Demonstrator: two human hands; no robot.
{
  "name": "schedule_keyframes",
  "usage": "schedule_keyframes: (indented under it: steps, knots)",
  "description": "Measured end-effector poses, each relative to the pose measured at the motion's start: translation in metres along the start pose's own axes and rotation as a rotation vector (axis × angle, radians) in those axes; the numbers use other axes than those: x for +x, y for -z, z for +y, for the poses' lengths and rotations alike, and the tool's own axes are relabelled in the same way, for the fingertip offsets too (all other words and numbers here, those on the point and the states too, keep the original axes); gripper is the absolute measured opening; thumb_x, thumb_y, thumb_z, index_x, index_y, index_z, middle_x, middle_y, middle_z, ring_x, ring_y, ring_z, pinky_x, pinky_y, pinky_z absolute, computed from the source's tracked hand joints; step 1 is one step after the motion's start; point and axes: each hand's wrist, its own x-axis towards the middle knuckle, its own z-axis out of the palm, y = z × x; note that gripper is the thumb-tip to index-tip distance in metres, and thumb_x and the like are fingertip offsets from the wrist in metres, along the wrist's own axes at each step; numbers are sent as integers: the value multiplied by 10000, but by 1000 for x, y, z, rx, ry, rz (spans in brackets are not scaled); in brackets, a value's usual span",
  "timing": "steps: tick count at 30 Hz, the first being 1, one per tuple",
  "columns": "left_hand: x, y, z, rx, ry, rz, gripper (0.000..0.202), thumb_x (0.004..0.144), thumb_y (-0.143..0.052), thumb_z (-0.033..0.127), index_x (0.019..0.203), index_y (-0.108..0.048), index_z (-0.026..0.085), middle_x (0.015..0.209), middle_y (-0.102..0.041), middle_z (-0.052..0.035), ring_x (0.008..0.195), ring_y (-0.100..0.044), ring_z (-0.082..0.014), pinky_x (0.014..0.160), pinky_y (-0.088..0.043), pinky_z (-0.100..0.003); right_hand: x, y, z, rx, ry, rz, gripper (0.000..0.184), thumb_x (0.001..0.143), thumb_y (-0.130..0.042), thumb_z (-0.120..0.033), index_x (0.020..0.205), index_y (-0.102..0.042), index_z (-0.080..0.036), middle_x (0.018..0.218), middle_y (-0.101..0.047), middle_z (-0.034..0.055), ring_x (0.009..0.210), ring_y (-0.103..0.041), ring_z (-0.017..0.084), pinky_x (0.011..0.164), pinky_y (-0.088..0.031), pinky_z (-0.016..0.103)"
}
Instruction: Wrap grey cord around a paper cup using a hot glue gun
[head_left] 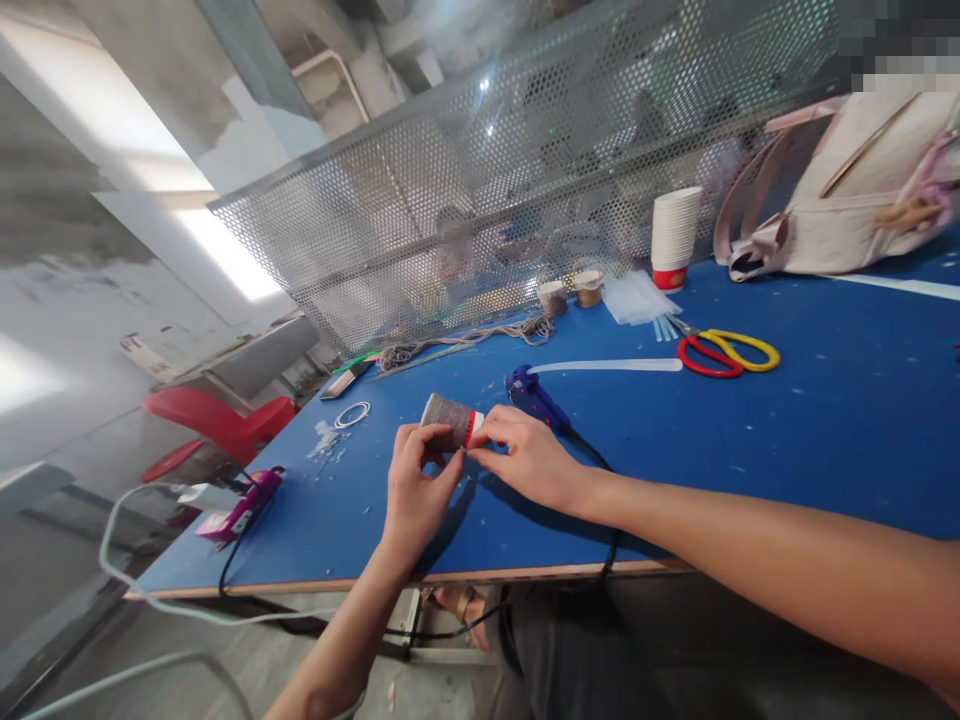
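A paper cup (448,418) lies tilted on its side above the blue table, most of its wall wrapped in grey-brown cord, with a red and white band bare at its right end. My left hand (420,490) is closed around the cup from the left, thumb underneath. At the bare end, my right hand (532,460) touches the cup with fingertips pinched together close to my left thumb; what is between them is too small to make out. Just behind my right hand rests a blue glue gun (537,398) with a white strip lying behind it.
Scissors (724,352) with red and yellow handles, plastic bags (637,298), stacked paper cups (675,235) and a light backpack (847,205) are at the right. Loose cord (465,338) lies before the perforated metal screen (420,220). A purple power strip (244,508) sits at the left edge.
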Motion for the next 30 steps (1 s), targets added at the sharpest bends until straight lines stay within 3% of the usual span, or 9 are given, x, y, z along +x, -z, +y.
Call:
schedule_keyframes:
  steps: [10,14,20,25,30]
  knots:
    - [1,-1,-3,-198,180,89,338,677,-710,229,995,-596,210,908,-553,-7,721,-566,-112,632,-516,-236,-5,-1,-3,-82,106,-32,56,803,-689,-131,762,-684,-168,759,-620,18,741,-552,143,686,-413,261]
    - [1,-3,-1,-231,226,90,366,663,-716,238,1004,-588,206,906,-548,2,651,-538,-85,617,-500,-225,-6,-4,-2,-128,119,-51,50,810,-686,-134,773,-684,-168,771,-626,22,755,-557,147,700,-415,264]
    - [2,-3,3,-327,334,44,387,666,-701,263,1025,-569,204,962,-592,-17,673,-570,-94,627,-509,-234,-7,-8,-2,-280,160,-69,57,845,-664,-187,794,-684,-172,821,-653,42,775,-563,168,689,-376,293]
    - [5,-2,6,-338,362,64,339,666,-689,285,977,-590,194,901,-636,-19,744,-612,-132,654,-516,-250,-9,-7,-1,-396,254,-111,84,865,-649,-227,815,-691,-174,814,-653,44,754,-548,162,661,-332,295]
    - [6,-4,3,-319,368,99,405,592,-754,320,939,-595,185,843,-623,5,594,-543,-90,568,-479,-233,-9,-3,-6,-472,325,-182,121,887,-614,-248,827,-690,-175,823,-662,48,760,-563,167,660,-333,295]
